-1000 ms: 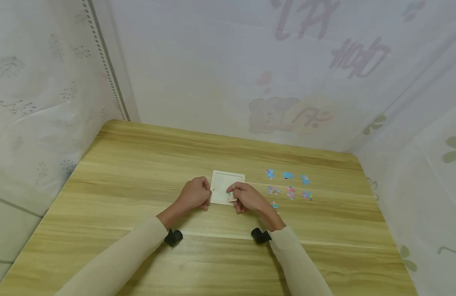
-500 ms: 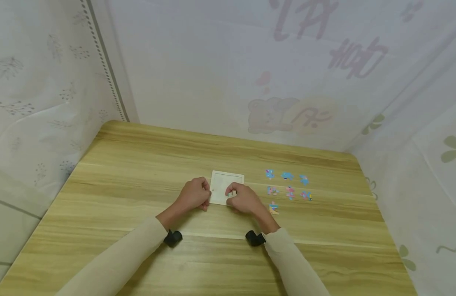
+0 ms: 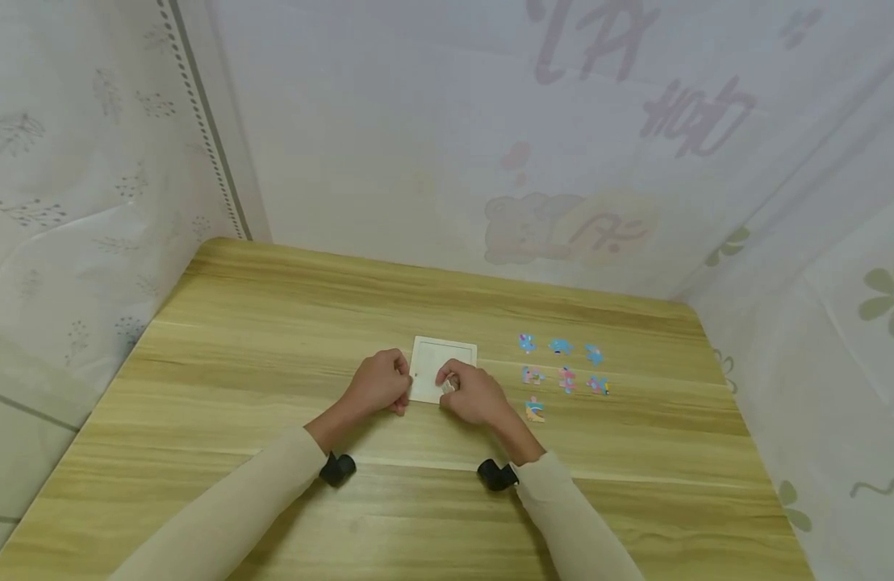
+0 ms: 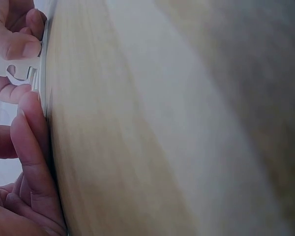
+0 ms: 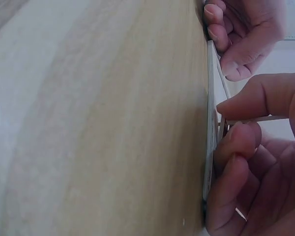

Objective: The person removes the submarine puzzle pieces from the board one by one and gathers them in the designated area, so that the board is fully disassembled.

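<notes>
A pale, square puzzle tray [image 3: 436, 352] lies flat on the table, with a raised rim. My left hand [image 3: 378, 381] grips its left edge, the thumb at the rim and curled fingers along the side. Over the lower right part of the tray, my right hand [image 3: 478, 395] pinches a jigsaw piece [image 3: 449, 386] between thumb and fingers. In the left wrist view this jigsaw piece [image 4: 15, 70] stands tilted at the tray's edge, its knobbed outline showing. Most of its face is hidden by the fingers.
Several blue and pink jigsaw pieces [image 3: 566, 379] lie spread in rows on the wooden table [image 3: 309, 307] right of the tray. The nearest, a jigsaw piece with a yellow patch [image 3: 535, 411], sits close to my right wrist. A printed cloth [image 3: 389, 161] hangs behind the table.
My right hand has shifted slightly left and turned the jigsaw piece between its fingers, uncovering the nearest loose piece. The left hand has stayed at the tray's edge.
</notes>
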A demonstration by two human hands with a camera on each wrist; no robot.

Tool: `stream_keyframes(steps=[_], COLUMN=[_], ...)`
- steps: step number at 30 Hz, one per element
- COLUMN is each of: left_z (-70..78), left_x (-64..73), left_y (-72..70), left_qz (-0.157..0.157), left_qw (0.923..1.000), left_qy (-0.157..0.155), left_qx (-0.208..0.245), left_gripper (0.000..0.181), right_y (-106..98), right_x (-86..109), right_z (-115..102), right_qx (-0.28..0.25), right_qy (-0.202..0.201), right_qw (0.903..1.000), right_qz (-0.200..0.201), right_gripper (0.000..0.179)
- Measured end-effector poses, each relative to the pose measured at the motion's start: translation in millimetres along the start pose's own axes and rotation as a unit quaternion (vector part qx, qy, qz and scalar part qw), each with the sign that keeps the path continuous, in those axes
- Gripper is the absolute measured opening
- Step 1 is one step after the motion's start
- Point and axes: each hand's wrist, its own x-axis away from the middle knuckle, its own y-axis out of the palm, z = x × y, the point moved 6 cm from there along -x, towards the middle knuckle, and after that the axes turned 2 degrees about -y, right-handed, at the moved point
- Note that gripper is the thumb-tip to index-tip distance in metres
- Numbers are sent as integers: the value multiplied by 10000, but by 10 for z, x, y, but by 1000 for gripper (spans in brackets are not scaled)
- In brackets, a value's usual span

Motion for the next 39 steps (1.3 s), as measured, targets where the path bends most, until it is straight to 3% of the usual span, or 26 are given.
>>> stream_keyframes(steps=[13, 19, 27, 34, 39], left_z=[-11, 6, 14, -9, -14], left_x=[-1, 11, 13, -1, -4], left_y=[3, -8, -21, -14, 2], left_qz=[22, -6, -21, -53, -67], left_qw=[10000, 10000, 10000, 10000, 9999], left_qy=[-62, -45, -32, -29, -84], left_qx=[-61, -23, 29, -6, 34], left_gripper=[5, 4, 5, 5, 4], right_y=[-29, -35, -45, -55, -34], right_x=[65, 75, 81, 104, 79], right_z=[-4, 0, 9, 71, 86], right_qx=[-76, -128, -568, -1471, -1098], right_qy=[115, 45, -44, -6, 85], right_qw=[9997, 9999, 9975, 9873, 9933], right_qz=[195, -17, -426, -601, -348], right_gripper=[26, 26, 23, 25, 24])
